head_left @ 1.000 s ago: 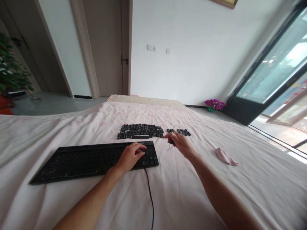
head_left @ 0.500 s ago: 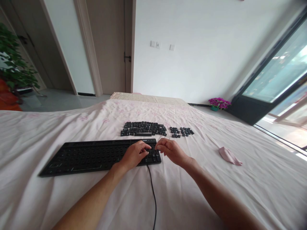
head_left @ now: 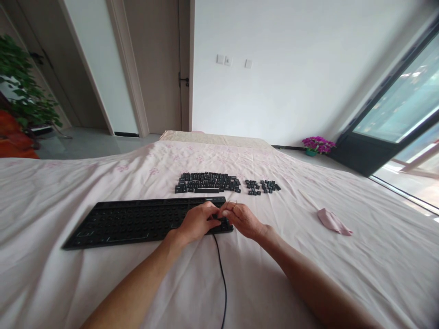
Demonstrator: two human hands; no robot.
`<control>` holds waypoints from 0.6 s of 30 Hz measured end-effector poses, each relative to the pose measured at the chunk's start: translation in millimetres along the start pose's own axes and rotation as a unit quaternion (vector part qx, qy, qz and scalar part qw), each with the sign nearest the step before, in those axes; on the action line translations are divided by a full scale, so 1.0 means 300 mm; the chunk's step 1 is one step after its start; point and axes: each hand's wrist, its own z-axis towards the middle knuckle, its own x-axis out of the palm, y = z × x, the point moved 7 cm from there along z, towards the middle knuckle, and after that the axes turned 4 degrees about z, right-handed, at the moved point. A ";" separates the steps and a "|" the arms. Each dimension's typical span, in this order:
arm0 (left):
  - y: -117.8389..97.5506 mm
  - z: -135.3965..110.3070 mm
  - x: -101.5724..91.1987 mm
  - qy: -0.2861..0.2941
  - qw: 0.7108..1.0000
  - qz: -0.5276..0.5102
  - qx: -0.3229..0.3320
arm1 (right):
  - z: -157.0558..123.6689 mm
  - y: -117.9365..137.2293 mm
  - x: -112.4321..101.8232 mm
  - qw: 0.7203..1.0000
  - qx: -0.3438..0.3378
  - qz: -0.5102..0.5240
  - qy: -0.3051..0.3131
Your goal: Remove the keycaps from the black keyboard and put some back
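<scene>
A black keyboard (head_left: 137, 221) lies on the bed sheet, most of its keycaps off and the bare key positions showing. Over its right-hand number block, my left hand (head_left: 199, 220) has its fingers bent together; whatever is between them is too small to make out. My right hand (head_left: 242, 219) meets it there, its fingers closed on a thin wire loop (head_left: 233, 201) that looks like a wire keycap puller and sticks up behind the knuckles. Loose black keycaps (head_left: 209, 180) lie in rows behind the keyboard, with a smaller group of keycaps (head_left: 265, 186) to their right.
The keyboard's black cable (head_left: 221, 274) runs toward me over the pale flowered sheet (head_left: 274, 278). A crumpled pink cloth (head_left: 333, 222) lies to the right. Beyond the bed are a door (head_left: 154, 68), purple flowers (head_left: 317, 144) and a leafy plant (head_left: 20, 91).
My right hand has moved in against my left fingertips, and the wire loop now shows above it. The whole view has shifted slightly.
</scene>
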 end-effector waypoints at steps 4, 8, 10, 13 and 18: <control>-0.002 0.018 0.018 0.001 1.000 0.013 -0.011 | -0.004 -0.011 0.019 0.999 -0.038 0.005 -0.001; -0.003 0.025 0.026 -0.006 1.000 0.013 -0.008 | -0.010 -0.022 0.034 0.997 -0.073 0.022 -0.030; -0.011 0.022 0.025 -0.018 1.000 0.021 0.000 | -0.018 -0.033 0.038 0.995 -0.081 0.031 -0.056; -0.030 0.013 0.021 -0.035 0.998 0.043 0.009 | -0.035 -0.042 0.043 0.990 -0.089 0.047 -0.096; -0.050 0.000 0.013 -0.043 0.999 0.017 0.016 | -0.049 -0.025 0.027 0.975 -0.093 0.096 -0.178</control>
